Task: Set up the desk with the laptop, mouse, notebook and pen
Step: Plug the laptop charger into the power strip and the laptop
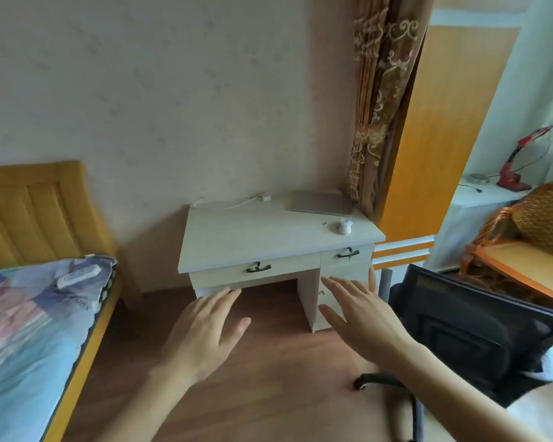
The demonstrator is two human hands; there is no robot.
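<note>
A small white desk [253,237] stands against the wall ahead. A closed grey laptop [320,203] lies flat at its back right corner. A white mouse [344,226] sits in front of the laptop near the right edge, with a tiny object beside it. A white cable with a plug [237,202] runs along the back edge. No notebook or pen is visible. My left hand [205,333] and my right hand [361,320] are stretched forward, palms down, fingers spread and empty, short of the desk's front.
A black office chair [466,330] stands at the right, close to my right arm. A bed [29,314] with a yellow headboard lies at the left, a white remote on it. A brown curtain, an orange cabinet and a wicker chair [530,218] are at the right. The floor is wood.
</note>
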